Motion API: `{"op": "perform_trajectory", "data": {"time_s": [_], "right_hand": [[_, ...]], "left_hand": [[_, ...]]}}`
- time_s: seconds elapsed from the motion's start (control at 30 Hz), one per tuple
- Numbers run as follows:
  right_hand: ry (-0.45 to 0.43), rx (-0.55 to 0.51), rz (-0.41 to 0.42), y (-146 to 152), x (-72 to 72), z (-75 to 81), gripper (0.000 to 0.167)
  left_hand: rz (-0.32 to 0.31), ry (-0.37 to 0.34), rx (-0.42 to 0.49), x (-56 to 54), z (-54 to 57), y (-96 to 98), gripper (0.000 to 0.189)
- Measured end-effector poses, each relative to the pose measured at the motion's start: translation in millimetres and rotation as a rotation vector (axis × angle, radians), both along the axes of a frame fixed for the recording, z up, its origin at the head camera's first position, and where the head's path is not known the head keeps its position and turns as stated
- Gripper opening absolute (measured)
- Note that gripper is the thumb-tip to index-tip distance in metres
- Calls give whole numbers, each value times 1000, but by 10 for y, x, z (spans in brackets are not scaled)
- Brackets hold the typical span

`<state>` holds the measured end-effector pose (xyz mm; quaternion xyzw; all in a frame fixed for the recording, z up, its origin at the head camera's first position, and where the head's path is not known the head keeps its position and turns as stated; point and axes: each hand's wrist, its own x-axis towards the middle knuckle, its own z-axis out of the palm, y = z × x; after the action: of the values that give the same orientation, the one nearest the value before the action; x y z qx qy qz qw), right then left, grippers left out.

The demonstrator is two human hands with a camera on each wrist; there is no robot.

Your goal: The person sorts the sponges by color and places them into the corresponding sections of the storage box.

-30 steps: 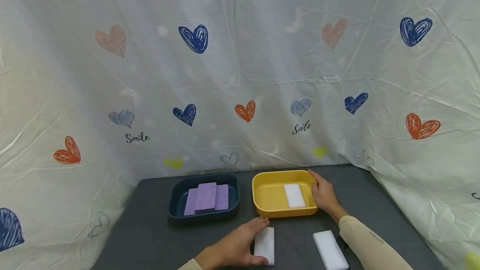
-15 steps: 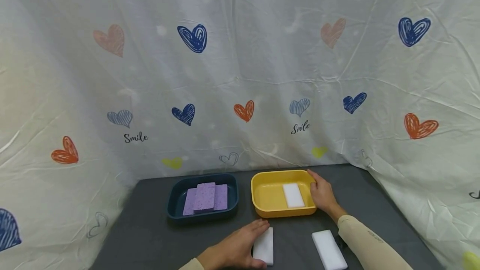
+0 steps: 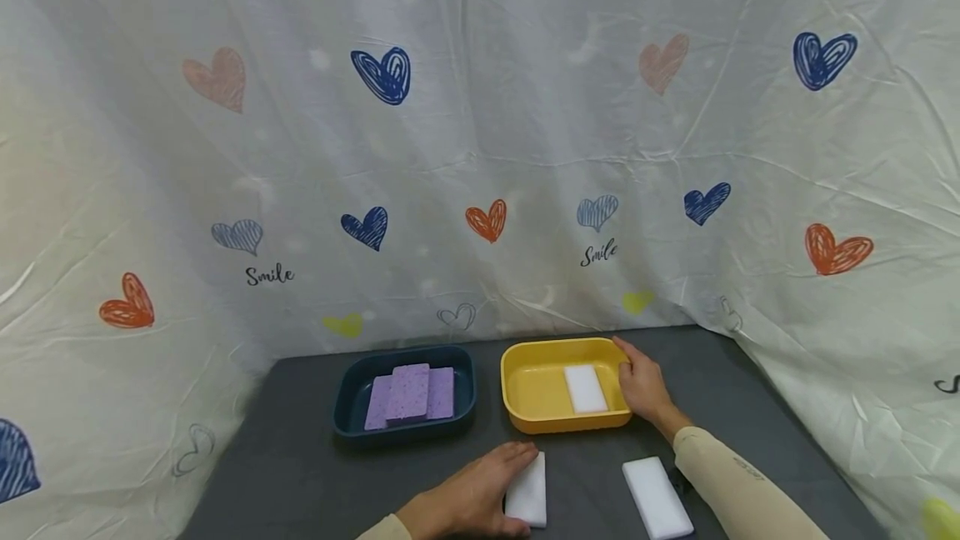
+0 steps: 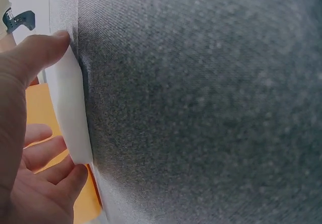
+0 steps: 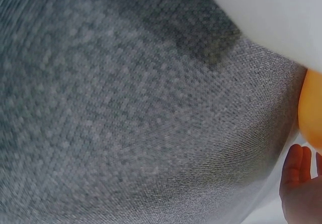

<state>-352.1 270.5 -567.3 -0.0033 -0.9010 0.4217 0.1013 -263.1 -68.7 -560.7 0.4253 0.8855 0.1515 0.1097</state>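
Note:
My left hand (image 3: 474, 492) spans a white sponge block (image 3: 529, 493) lying on the grey table, its thumb at the near end and fingertips at the far end. In the left wrist view, thumb and fingers bracket the block (image 4: 70, 103) the same way. At the right end of a yellow tray (image 3: 567, 423), my right hand (image 3: 645, 383) holds the rim and wall. One white block (image 3: 586, 388) lies inside that tray. A further white block (image 3: 657, 498) rests on the table near my right forearm. The right wrist view catches only part of the right hand (image 5: 302, 186) beside the tray.
Left of the yellow tray stands a dark blue tray (image 3: 405, 437) holding three purple sponges (image 3: 409, 394), one on top of the others. Behind the table (image 3: 300, 457) hangs a white curtain (image 3: 420, 157) printed with hearts.
Both hands, the trays and the blocks keep their places. The head view has shifted very slightly, and the left fingers sit marginally lower at the block's far end.

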Motion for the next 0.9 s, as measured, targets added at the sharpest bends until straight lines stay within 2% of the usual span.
{"op": "perform_trajectory", "data": {"time_s": [0.3,0.5,0.67,0.9], "right_hand": [[8,9,-6,6,1,-5,54],[0,18,0,7,-19,2,55],[4,22,-2,7,-15,5,55],[3,20,-1,20,-7,6,55]], "left_hand": [[28,-16,-13,-11,-12,16,96],[6,43,-5,-8,1,31,93],[-8,72,4,-5,63,28,93],[-15,57,30,-30,201,25,95]]}}
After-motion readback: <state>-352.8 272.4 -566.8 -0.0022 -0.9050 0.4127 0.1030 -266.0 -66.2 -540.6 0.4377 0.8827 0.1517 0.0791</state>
